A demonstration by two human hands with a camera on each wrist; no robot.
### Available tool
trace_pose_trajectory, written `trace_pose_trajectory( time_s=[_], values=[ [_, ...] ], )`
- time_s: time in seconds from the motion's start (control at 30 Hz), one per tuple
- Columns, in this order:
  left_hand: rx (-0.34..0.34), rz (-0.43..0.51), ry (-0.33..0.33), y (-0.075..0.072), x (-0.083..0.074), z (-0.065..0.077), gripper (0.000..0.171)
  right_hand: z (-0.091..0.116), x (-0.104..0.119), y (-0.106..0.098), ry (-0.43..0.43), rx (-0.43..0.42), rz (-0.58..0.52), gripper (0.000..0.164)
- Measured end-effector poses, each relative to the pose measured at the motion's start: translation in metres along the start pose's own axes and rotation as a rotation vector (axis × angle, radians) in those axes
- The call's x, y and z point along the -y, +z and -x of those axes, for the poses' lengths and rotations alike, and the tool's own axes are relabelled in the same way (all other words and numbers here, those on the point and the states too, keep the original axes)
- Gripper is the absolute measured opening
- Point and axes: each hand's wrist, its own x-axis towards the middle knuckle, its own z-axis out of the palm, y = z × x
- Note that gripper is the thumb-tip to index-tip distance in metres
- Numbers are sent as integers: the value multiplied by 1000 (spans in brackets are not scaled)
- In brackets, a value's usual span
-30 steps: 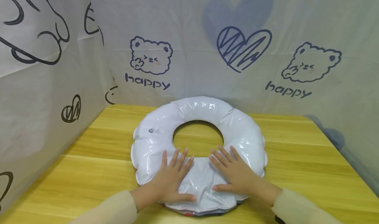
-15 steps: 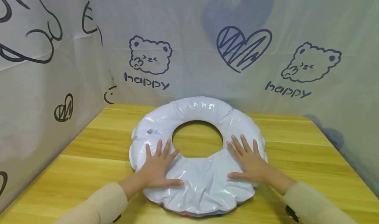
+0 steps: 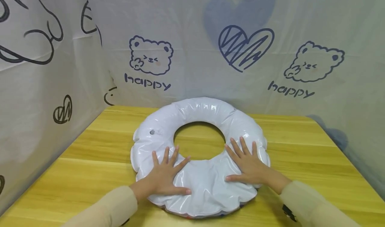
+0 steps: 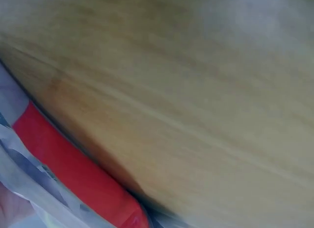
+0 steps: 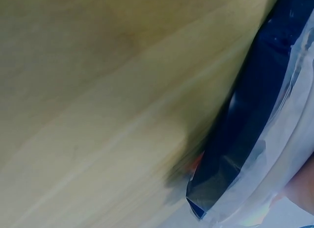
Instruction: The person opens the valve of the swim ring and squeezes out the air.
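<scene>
The glossy white inflatable plastic ring (image 3: 204, 175) lies under the left hand (image 3: 164, 177) and the right hand (image 3: 250, 165) equally, fingers (image 3: 165, 156) spread.

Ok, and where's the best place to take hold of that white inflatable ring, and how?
Probably by the far arc of the white ring, coming from above and clasping it between its inner and outer edges. The ring lies flat on the table with its middle open, and that arc looks rounded and fuller, while the near part is wrinkled and seems slack.

yellow wood-grain table (image 3: 306, 163), pale cloth walls (image 3: 192, 70), outlined bears (image 3: 151, 55), scribbled hearts (image 3: 246, 48)
</scene>
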Motion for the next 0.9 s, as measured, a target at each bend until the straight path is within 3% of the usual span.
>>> trace_pose_trajectory(
  time_s=[0.3,0.9],
  values=[
    [30,-42,3,0,-2,-2,95,-4,3,2,12,19,6,99],
    [146,-103,-63,-12,-8,-10,88,-12,6,-11,111,236,-30,94]
  ],
)
